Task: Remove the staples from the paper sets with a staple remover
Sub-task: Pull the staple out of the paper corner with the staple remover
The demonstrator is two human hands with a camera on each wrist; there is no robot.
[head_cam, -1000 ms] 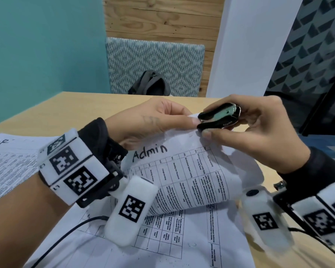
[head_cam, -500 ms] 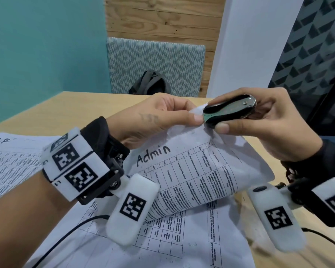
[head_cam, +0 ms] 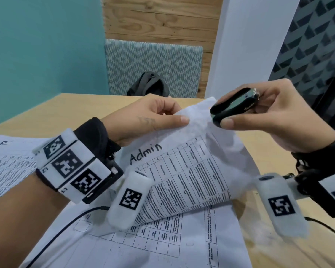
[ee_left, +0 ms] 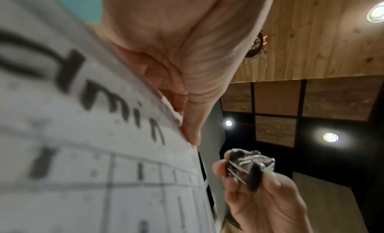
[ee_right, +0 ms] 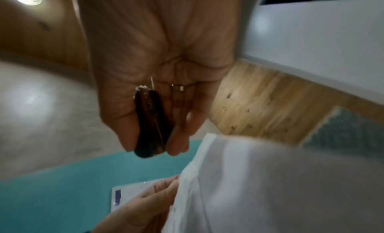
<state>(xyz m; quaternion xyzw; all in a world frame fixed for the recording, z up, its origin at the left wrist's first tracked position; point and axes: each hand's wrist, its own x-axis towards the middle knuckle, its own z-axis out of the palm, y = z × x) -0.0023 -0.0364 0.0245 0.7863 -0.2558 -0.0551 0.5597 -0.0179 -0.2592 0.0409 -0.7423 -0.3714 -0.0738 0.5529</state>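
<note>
Since earlier frame, staple remover (head_cam: 233,105) lifted off paper corner, now just right of it. Head: left hand (head_cam: 143,118) pinches Admin set (head_cam: 182,167) mid-frame; right hand (head_cam: 275,117) grips remover. Left wrist: claws (ee_left: 248,164) face paper edge. Right wrist: blurred, remover squeezed.
</note>
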